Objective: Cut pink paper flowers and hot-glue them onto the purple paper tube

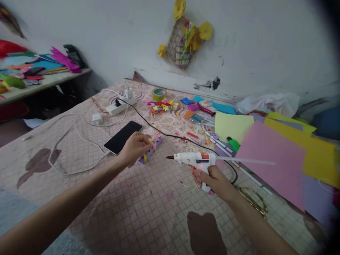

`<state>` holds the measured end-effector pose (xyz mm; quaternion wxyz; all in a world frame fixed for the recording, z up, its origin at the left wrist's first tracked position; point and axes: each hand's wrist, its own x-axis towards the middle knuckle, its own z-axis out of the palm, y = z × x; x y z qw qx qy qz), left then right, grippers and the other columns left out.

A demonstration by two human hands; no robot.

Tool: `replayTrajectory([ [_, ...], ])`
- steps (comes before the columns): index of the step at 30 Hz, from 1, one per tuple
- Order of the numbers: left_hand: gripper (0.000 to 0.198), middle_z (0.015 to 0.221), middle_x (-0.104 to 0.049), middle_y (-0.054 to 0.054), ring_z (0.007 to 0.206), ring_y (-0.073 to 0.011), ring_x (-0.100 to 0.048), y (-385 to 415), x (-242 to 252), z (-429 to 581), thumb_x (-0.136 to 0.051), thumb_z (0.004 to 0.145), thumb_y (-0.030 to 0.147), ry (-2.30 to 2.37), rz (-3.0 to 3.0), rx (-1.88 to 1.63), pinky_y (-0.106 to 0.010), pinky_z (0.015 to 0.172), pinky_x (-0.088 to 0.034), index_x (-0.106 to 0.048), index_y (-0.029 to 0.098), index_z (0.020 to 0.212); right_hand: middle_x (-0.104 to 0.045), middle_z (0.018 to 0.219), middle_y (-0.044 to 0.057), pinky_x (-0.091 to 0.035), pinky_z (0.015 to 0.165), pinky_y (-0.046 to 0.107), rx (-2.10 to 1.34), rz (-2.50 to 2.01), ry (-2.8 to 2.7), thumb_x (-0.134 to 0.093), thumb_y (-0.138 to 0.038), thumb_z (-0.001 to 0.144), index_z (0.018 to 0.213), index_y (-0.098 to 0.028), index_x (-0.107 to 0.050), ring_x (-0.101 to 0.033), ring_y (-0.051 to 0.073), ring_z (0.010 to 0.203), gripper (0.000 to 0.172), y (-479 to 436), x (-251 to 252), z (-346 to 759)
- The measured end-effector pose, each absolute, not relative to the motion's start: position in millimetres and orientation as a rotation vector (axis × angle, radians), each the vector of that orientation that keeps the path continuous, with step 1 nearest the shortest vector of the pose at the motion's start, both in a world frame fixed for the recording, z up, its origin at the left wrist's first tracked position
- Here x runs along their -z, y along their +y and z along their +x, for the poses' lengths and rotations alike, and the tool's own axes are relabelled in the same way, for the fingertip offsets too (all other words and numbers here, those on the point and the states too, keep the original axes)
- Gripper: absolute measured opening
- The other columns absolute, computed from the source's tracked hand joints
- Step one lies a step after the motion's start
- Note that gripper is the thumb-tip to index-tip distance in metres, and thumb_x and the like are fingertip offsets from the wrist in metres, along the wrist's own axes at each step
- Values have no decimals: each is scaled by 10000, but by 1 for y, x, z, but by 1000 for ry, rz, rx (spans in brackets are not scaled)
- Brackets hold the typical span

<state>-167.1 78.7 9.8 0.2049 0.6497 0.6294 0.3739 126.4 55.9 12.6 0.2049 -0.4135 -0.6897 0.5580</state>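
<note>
My right hand is wrapped round the handle of a white glue gun, whose dark nozzle points left and whose small red light is lit. A clear glue stick sticks out of its back. My left hand is pinched at a small purple paper piece with yellow and pink bits, which lies on the patterned tablecloth. Whether its fingertips hold the purple piece or a small bit on it is too small to tell. A black phone lies just beside my left hand.
A power strip with white cables, green tape and paper flowers stand behind. A black cord crosses the table. Coloured sheets and gold-handled scissors lie right. A side table is at the far left.
</note>
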Motion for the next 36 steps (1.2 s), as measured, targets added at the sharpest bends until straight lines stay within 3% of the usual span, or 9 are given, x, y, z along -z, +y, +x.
replayTrajectory([
  [16,75,828,-557,-29,825,-188,-565,91,2,-165,-632,653,222,1827,1987,-988,-386,781,-453,-626,173,597,-423,442,-25,-330,454,225,-1491,-1205,-1936,-448,-513,838,491,-164,-505,-377,88,427,496,56,-15,130],
  [27,66,875,-578,-53,864,-226,-515,87,-7,-158,-626,662,232,1923,2045,-802,-416,775,-407,-599,172,657,-413,443,-29,-299,434,223,-1549,-1154,-1872,-469,-485,837,505,-159,-494,-358,79,422,466,57,-16,131],
  [36,124,842,-580,-37,794,-191,-527,62,-35,-159,-603,710,182,1838,2145,-1168,-364,729,-425,-578,186,832,-482,485,-1,-310,452,221,-1534,-1147,-1853,-458,-485,847,517,-142,-519,-416,86,456,480,59,-9,137],
])
